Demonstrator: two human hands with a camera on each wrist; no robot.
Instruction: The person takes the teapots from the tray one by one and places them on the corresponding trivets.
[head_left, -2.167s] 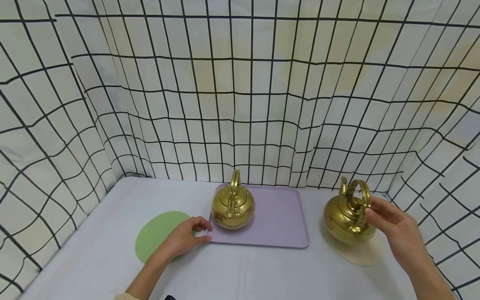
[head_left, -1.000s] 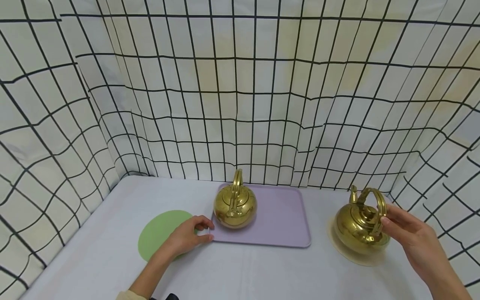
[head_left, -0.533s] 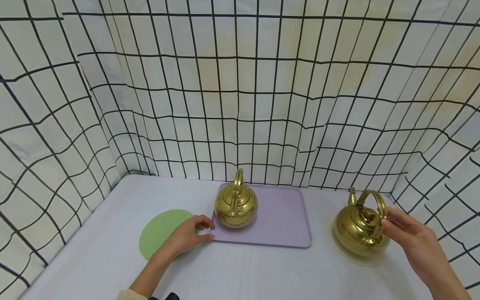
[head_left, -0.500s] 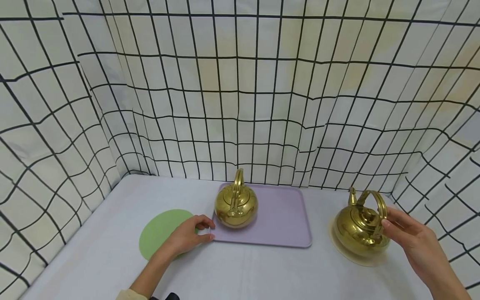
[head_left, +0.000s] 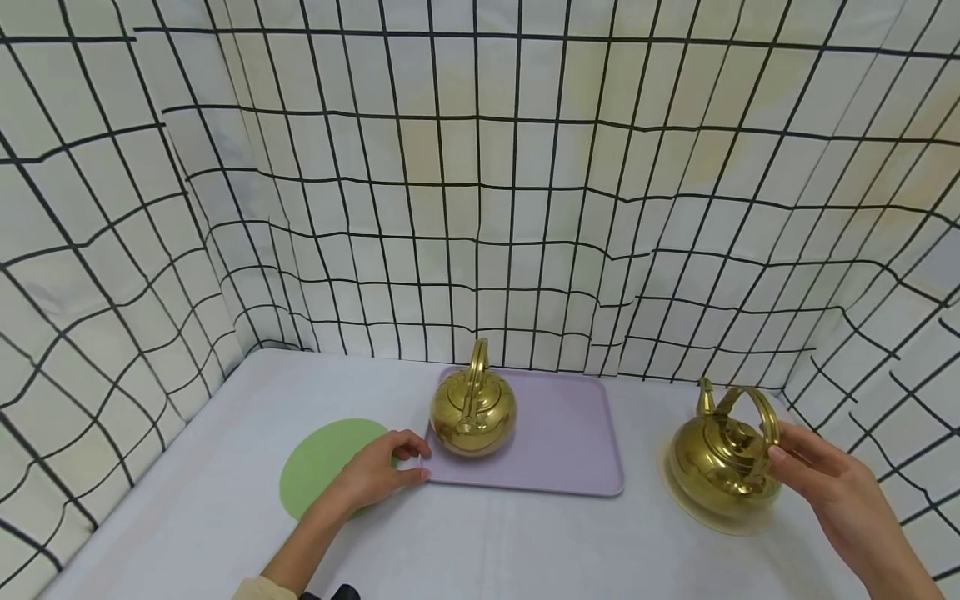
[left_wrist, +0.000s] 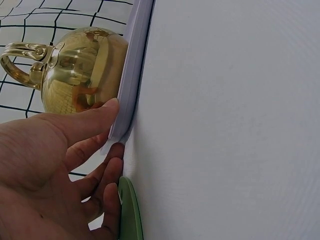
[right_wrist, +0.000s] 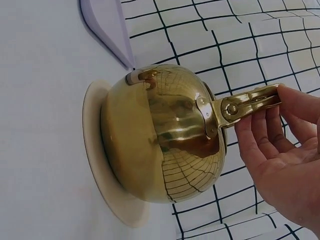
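At the right of the table my right hand grips the arched handle of a shiny brass teapot, thumb on one side and fingers on the other. Its round body sits over a beige round mat, spout pointing away from me. My left hand holds the near left corner of a lilac tray, with the thumb at the rim and the fingers bent around the corner. A second brass teapot stands upright on the tray's left part, just beyond the left fingertips.
A green round mat lies left of the tray, partly under the left hand and forearm. White cloth covers the table. White curtains with a black grid enclose the back and sides.
Over two seconds ago the right teapot was farther left and back, tilted over the beige mat. It moved right and down onto the mat, staying nearly still since. The left hand keeps its place.
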